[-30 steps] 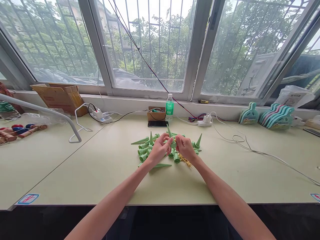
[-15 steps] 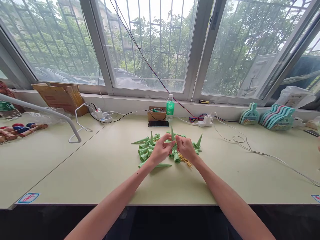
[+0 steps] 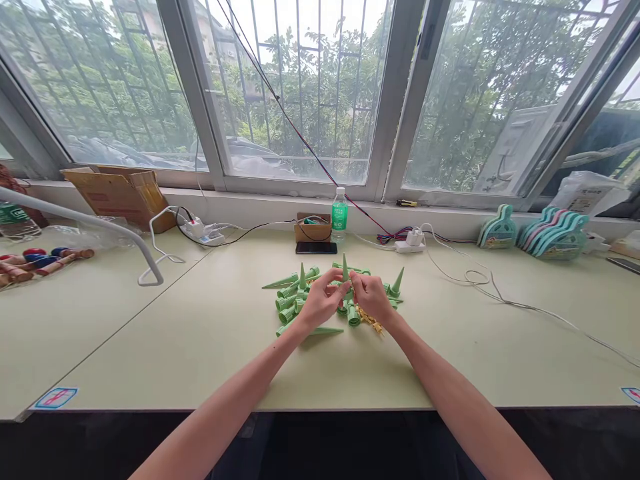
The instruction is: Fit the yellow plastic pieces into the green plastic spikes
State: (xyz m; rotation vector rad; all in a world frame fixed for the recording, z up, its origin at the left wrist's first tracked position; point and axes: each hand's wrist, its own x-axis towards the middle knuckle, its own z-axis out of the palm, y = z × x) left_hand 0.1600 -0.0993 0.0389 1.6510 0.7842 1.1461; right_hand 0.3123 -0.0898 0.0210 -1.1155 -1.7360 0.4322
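Over the pile at the table's middle, a green plastic watering spike (image 3: 345, 267) points upward in my left hand (image 3: 324, 297), the fingers and thumb closed round it. My right hand (image 3: 371, 296) is pinched shut against the spike's right side; whatever its fingertips grip is hidden. Around and beneath both hands lie several more green spikes (image 3: 280, 282) and ribbed green sockets (image 3: 287, 315). One spike (image 3: 397, 283) stands upright to the right. Small yellow plastic pieces (image 3: 371, 321) lie just below my right hand.
Behind the pile are a phone (image 3: 317, 248), a small cardboard box (image 3: 313, 232) and a green-labelled bottle (image 3: 339, 217). White cables (image 3: 493, 287) cross the table's right side. A grey curved metal arm (image 3: 145, 257) and wooden toys (image 3: 45, 260) are at left; teal paddle-shaped boards (image 3: 553, 235) stand at right.
Both hands stay on the same green spike, with barely any shift in the fingers. The whole view has tilted very slightly; the pile looks the same.
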